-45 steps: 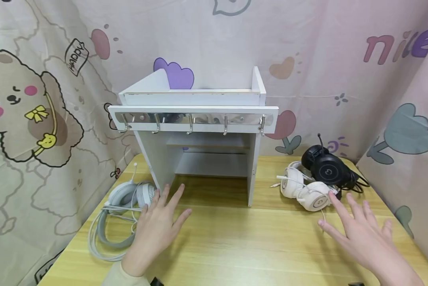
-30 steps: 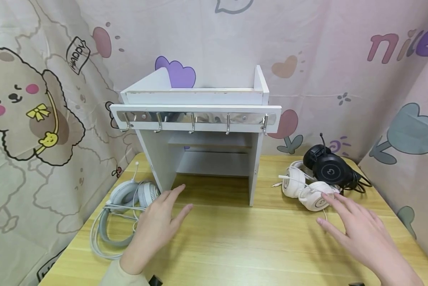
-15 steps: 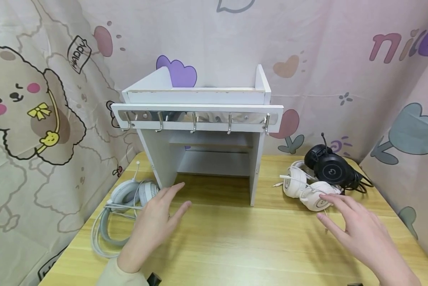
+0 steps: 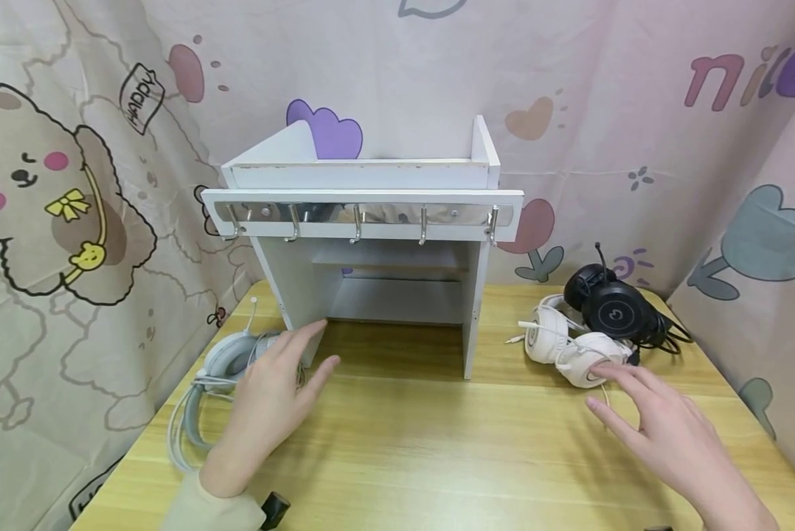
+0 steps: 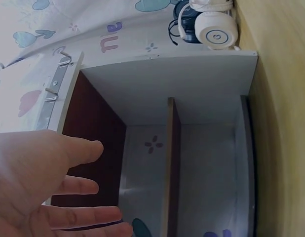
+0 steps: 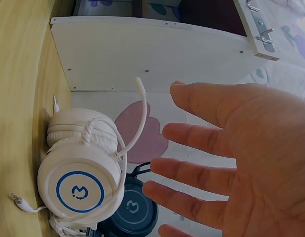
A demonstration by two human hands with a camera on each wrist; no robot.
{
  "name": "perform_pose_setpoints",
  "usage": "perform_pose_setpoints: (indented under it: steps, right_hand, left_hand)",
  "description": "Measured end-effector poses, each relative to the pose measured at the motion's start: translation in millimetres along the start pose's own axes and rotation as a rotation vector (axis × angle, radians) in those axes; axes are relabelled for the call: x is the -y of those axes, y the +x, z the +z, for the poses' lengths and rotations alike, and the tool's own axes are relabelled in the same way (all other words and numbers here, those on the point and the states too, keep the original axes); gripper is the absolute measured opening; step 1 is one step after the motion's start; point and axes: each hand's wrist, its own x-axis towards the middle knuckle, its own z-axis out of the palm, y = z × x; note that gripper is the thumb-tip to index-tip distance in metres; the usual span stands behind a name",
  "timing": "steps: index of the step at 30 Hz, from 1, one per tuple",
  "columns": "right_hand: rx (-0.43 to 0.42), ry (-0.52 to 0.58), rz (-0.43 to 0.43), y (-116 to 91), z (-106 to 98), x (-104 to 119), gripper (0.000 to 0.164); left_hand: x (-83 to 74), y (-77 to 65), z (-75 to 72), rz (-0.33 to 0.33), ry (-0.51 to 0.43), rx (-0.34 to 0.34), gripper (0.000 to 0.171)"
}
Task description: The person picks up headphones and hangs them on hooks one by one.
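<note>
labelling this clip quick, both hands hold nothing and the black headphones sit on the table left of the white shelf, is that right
The side is wrong: the black headphones sit on the table right of the white shelf, as the head view shows. The rest holds: the left hand and right hand hold nothing.

1. Your bare left hand [image 4: 268, 394] hides part of the pale grey over-ear headset [image 4: 220, 355] in the head view.
2. There, your bare right hand [image 4: 669, 424] overlaps the white plastic round-cupped headset [image 4: 582, 355], which partly covers the black round-cupped headset [image 4: 615, 308].
3. You cannot identify the small dark object [image 4: 658, 529] that the head view's bottom edge cuts off.
</note>
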Motion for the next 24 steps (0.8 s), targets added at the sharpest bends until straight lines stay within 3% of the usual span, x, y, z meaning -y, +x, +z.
perform_pose_setpoints:
  steps: [8, 19, 24]
  right_hand:
    - [0.033, 0.008, 0.022, -4.0, 2.7, -1.7, 0.043]
    - [0.044, 0.005, 0.021, -8.4, 7.0, -3.4, 0.044]
    - [0.060, 0.014, 0.036, -9.9, 8.4, -3.9, 0.043]
  left_hand:
    - [3.1, 11.0, -19.0, 0.021, 0.015, -0.071, 0.054]
    - [7.8, 34.2, -50.6, 0.103, -0.015, -0.271, 0.053]
    - [7.5, 42.9, -61.9, 0.110, -0.021, -0.303, 0.052]
